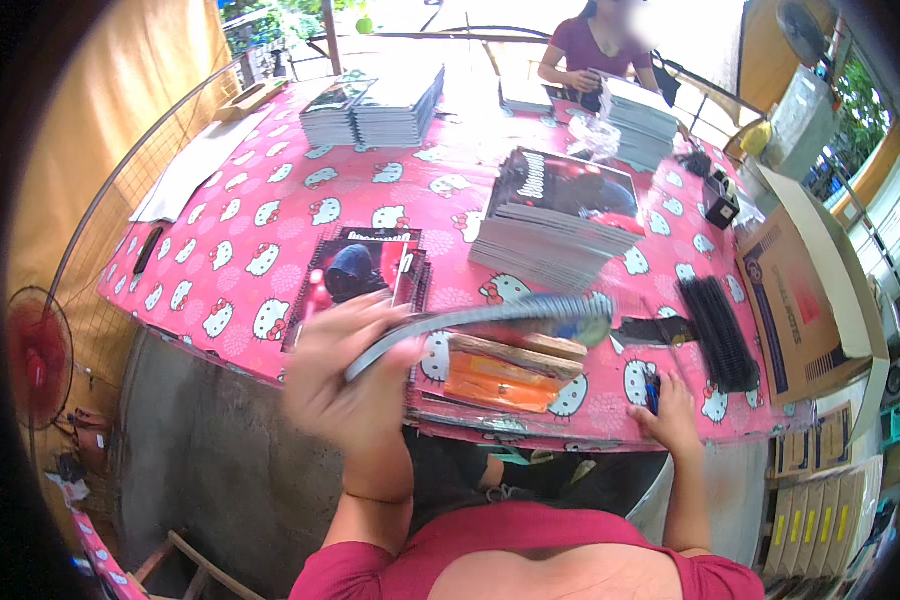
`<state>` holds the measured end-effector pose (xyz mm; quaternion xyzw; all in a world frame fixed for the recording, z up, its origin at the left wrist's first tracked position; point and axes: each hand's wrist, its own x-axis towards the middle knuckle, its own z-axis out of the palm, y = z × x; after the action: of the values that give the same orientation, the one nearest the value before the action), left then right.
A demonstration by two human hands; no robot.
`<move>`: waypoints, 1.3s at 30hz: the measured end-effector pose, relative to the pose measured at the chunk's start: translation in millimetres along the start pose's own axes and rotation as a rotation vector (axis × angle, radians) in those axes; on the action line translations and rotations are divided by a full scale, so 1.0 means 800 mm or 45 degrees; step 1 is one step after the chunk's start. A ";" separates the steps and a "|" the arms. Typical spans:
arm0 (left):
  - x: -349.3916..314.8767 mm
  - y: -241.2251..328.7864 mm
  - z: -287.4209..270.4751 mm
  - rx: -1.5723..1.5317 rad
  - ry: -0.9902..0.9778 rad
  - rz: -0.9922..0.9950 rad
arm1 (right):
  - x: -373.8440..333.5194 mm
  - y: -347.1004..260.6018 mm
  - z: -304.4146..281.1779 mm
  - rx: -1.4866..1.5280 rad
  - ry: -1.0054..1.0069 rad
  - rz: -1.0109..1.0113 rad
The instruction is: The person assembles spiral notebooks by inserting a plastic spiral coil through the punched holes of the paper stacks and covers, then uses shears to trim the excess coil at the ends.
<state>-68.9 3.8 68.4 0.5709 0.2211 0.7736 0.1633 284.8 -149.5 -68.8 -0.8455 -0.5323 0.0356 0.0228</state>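
Observation:
My left hand [345, 375], blurred by motion, is closed round one end of a thin stack of pages [460, 318], held edge-on above the table's near side. The pages bow upward, and their far end is smeared. Under them lies an orange block with a brown, wood-like edge [505, 378]. My right hand [675, 415] rests at the table's near edge, its fingers curled round a small dark-blue tool [652, 393] whose kind I cannot make out. Just beyond my left hand lie spiral-bound notebooks [352, 270] with a dark, red-lit cover.
A tall stack of printed covers and pages [560, 225] stands mid-table. Black spiral binding coils [718, 335] lie right, beside an open cardboard box [815, 300]. More page stacks [395, 110] stand at the back. Across the table another person [600, 55] handles something dark.

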 end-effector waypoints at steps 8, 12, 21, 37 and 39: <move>-0.094 0.004 0.021 0.245 -0.831 -0.112 | -0.026 -0.055 -0.039 0.856 0.193 -0.165; -0.126 -0.018 0.021 0.154 -0.712 -0.277 | -0.047 -0.139 -0.100 1.094 0.237 -0.723; -0.128 -0.017 0.021 0.156 -0.634 -0.131 | -0.034 -0.173 -0.107 1.343 -0.216 -0.691; 0.018 -0.055 -0.038 0.232 0.379 0.310 | 0.007 -0.051 -0.007 0.511 0.391 -0.217; 0.071 -0.052 -0.068 0.393 0.510 0.815 | 0.013 -0.026 0.016 0.425 0.416 -0.262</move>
<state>-137.3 59.4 78.6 0.4667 0.1734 0.8390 -0.2196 269.8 -131.1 -80.5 -0.7658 -0.5917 -0.0164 0.2513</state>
